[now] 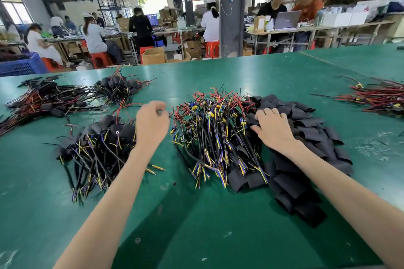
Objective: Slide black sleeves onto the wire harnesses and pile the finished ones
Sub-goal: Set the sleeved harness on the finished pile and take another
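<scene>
Two bare forearms (113, 192) are seen reaching up from six o'clock across the green tabletop (196, 236). The left hand (152, 124) is held at about eleven o'clock of the middle heap, back to the camera, fingers loosely curled. Whether anything is pinched underneath cannot be told. The right hand (273, 129) is laid on the pile of black sleeves (306, 148) at three o'clock, fingers bent over the top pieces and thumb splayed to the side. No sleeve is yet seen lifted.

The unsleeved wire harnesses (218, 137) are heaped at the centre, touching the sleeve pile. The finished pile (98, 144) lies at nine o'clock, with older finished heaps (54, 100) beyond it at ten o'clock.

The step in hand is judged to be the picking of one sleeve and one harness. A single sleeve should be separated from its neighbours, since the flattened pieces overlap and two could easily be taken together. Its mouth should be squeezed open before the wires are fed. One harness should be drawn out by its cable ends, slowly, because the wires are tangled and others may be dragged along. The small green boards at twelve o'clock of the heap are likely to snag, so the sleeve is best fed from the loose wire ends.
</scene>
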### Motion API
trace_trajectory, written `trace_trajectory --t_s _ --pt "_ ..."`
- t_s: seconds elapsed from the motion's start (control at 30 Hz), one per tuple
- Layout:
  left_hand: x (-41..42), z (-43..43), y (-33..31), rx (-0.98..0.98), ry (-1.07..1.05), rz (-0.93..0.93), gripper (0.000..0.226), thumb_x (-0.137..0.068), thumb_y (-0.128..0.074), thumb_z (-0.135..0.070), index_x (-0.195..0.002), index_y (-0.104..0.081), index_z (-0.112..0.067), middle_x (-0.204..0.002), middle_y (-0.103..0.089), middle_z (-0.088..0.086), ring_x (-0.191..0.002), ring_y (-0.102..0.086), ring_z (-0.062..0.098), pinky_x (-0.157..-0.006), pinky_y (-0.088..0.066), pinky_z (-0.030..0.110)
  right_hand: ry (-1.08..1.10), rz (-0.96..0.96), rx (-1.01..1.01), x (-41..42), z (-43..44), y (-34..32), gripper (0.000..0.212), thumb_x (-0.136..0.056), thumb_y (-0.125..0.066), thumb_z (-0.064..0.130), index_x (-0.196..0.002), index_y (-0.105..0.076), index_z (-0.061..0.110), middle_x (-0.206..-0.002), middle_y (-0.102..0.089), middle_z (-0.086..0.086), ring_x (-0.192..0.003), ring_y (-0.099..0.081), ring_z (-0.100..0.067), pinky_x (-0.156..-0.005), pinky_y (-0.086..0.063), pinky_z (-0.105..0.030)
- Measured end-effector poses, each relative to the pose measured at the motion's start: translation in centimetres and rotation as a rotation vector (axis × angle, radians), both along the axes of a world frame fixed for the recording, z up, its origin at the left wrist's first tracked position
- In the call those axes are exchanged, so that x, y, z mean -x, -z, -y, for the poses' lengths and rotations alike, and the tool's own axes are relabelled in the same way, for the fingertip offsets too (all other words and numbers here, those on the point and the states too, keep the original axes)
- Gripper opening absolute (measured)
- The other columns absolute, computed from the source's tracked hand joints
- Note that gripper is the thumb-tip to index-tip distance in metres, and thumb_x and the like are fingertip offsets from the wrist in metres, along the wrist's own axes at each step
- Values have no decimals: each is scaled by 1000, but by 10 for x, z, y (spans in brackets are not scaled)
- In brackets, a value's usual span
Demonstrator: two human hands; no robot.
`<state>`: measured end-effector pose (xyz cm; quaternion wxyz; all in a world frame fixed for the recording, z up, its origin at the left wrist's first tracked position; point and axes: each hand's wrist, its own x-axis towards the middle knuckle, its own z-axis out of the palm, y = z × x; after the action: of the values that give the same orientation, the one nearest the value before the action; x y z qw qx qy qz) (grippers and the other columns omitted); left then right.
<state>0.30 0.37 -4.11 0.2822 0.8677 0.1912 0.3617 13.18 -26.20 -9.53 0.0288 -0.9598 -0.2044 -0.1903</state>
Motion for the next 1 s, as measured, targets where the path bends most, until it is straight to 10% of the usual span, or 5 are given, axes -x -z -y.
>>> trace_trajectory --t_s 0.23,0.63,0.83,1.0 --pt "-58 33 -9 178 51 -280 55 -85 -59 -43 -51 -28 -15 -48 -32 0 -49 -33 21 -46 -23 25 17 -40 -98 5 -3 7 34 -93 -52 26 -121 -46 8 -119 -49 -12 -115 -42 -31 -92 -34 -41" --pt "-66 44 -24 100 -41 -185 37 -76 -64 -21 -53 -37 -11 -45 -30 -1 -43 -30 18 -43 -26 21 28 -2 -109 4 -4 14 46 -97 -42 25 -140 -31 14 -121 -48 -14 -112 -42 -33 -90 -35 -43" --pt "-64 46 -33 622 252 -10 4 -88 -57 -8 -83 -58 -9 -66 -49 0 -38 -56 15 -63 -54 35 -9 24 -218 9 -6 8 63 -94 -43 11 -150 -13 18 -112 -42 -17 -93 -46 -35 -78 -39 -40" --pt "-61 43 -35 718 305 16 9 -91 -57 -6 -99 -58 -3 -78 -47 6 -36 -56 15 -47 -54 26 -100 79 -294 12 -6 2 55 -94 -44 15 -146 -25 14 -102 -40 -17 -65 -45 -32 -66 -43 -39"
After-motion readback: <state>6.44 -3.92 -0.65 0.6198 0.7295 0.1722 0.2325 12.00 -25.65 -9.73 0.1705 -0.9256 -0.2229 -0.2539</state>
